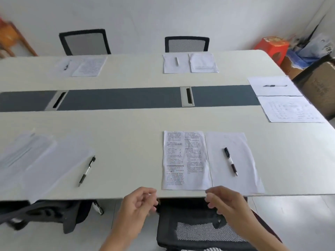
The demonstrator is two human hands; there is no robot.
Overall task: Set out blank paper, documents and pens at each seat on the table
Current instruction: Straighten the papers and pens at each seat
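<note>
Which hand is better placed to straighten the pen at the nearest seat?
Right, probably. The right hand hovers at the table edge just below the blank sheet bearing the pen; the left hand sits beyond the printed document.

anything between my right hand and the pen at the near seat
Nothing visible does. The right hand is at the near edge of the table, and only the blank sheet under the pen lies between them.

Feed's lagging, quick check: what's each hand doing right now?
Left hand: open, fingers loosely curled, holding nothing.
Right hand: open, loosely curled, holding nothing.
</note>
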